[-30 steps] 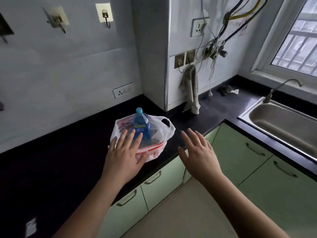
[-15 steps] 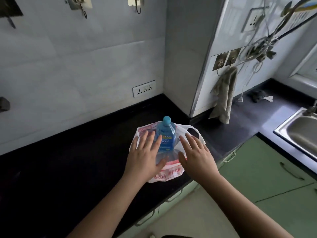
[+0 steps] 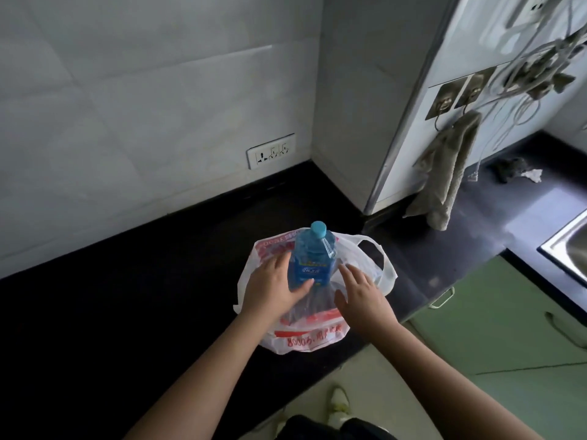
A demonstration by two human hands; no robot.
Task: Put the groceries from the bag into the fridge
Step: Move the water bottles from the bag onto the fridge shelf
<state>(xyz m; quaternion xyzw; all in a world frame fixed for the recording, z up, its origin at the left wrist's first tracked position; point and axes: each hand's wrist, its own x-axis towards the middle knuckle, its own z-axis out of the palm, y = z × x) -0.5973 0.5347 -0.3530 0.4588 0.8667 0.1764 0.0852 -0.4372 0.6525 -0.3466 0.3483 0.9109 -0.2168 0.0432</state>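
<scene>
Here, the scene is set out line by line.

Counter: a black, glossy stone countertop is seen running along a grey tiled wall, with pale green cabinet doors below its front edge.

Bag: a thin white plastic carrier bag with red print is set on the countertop near the front edge, its mouth opened upward and one loop handle laid out to the right.

Bottle: a clear blue plastic bottle with a light blue cap and a blue label is stood upright inside the bag, its neck and cap raised above the plastic.

Left hand: it is placed against the left side of the bottle, fingers spread and thumb laid across the lower label; the bottle is touched but not closed upon.

Right hand: it is held open just right of the bottle, fingers spread over the bag's clear plastic; whether the plastic is touched cannot be told.

Wall: a white socket strip is mounted above the countertop behind the bag.

Cloth: a beige towel is hung from a hook well to the right.

Sink: the corner of a steel sink is seen at the far right.

Fridge: it is not shown.
</scene>
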